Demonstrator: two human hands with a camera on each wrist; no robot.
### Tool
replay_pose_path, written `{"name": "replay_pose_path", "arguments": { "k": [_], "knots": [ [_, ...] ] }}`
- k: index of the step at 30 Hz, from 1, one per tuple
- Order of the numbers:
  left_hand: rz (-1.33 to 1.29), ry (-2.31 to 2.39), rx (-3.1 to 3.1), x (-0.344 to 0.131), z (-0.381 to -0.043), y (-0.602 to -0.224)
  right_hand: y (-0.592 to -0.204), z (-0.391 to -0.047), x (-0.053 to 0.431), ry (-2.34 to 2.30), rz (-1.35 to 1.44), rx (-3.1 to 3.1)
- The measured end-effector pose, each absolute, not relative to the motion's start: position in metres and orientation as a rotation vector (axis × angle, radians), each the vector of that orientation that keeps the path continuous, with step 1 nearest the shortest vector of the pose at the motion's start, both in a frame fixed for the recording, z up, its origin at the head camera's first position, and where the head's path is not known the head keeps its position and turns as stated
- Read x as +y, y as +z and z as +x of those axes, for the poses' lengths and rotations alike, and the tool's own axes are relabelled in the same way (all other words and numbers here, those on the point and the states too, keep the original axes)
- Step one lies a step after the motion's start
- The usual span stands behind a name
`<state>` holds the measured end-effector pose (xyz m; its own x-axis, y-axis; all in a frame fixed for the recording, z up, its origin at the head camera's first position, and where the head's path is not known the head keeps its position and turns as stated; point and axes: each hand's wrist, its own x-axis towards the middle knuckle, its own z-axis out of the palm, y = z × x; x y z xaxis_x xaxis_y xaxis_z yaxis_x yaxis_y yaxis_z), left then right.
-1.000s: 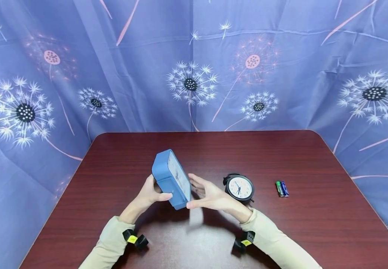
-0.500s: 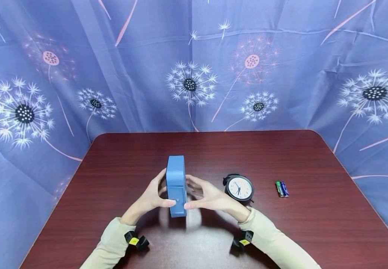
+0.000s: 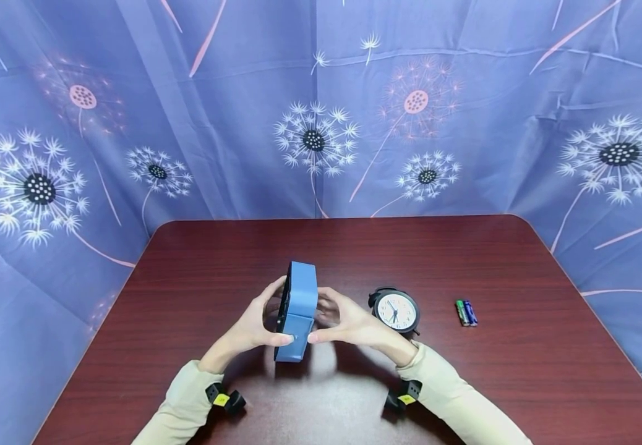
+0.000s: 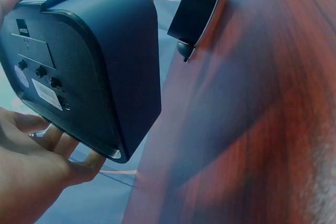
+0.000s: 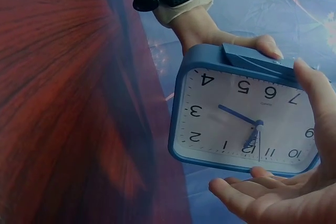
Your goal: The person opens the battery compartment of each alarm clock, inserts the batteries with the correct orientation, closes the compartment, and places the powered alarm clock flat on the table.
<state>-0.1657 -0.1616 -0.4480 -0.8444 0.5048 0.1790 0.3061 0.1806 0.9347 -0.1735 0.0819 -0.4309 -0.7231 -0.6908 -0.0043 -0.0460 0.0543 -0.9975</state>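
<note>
Both hands hold a blue alarm clock [image 3: 302, 290] just above the table, seen edge-on from the head. My left hand [image 3: 251, 324] grips it from the left, thumb on the raised bar along its edge and fingers around the far side. From the right, my right hand [image 3: 349, 321] spans it between thumb and fingers at its rim. The left wrist view shows the black back panel [image 4: 58, 66], with small knobs, a barcode sticker and a closed compartment lid [image 4: 32, 51]. Facing the right wrist camera is the white dial [image 5: 215, 135], its numerals upside down.
On the reddish-brown wooden table [image 3: 215, 259], a black round alarm clock [image 3: 396, 311] stands close behind the right forearm. Farther right lie two batteries [image 3: 466, 313], one green and one blue, side by side. A blue dandelion-print curtain [image 3: 232, 123] hangs behind the table.
The blue alarm clock has turned between the hands: its dial showed in the head view a second ago, now its edge and a strip of black back show. It shifted slightly right.
</note>
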Motion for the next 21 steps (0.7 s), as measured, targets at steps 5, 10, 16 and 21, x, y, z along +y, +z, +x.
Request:
{"name": "replay_pose_path", "arguments": {
  "k": [5, 10, 16, 21],
  "knots": [
    [0.82, 1.725, 2.276, -0.161, -0.165, -0.448, -0.429, -0.174, 0.084, -1.753, -0.738, 1.857],
    [0.836, 1.712, 2.283, -0.162, -0.166, -0.447, -0.427, -0.174, 0.087, -1.8, -0.747, 1.887],
    [0.842, 1.666, 2.308, -0.163, -0.165, -0.446, -0.422, -0.173, 0.09, -1.793, -0.783, 1.905],
    [0.822, 1.62, 2.347, -0.162, -0.163, -0.444, -0.42, -0.173, 0.092, -1.717, -0.829, 2.01]
  ]
}}
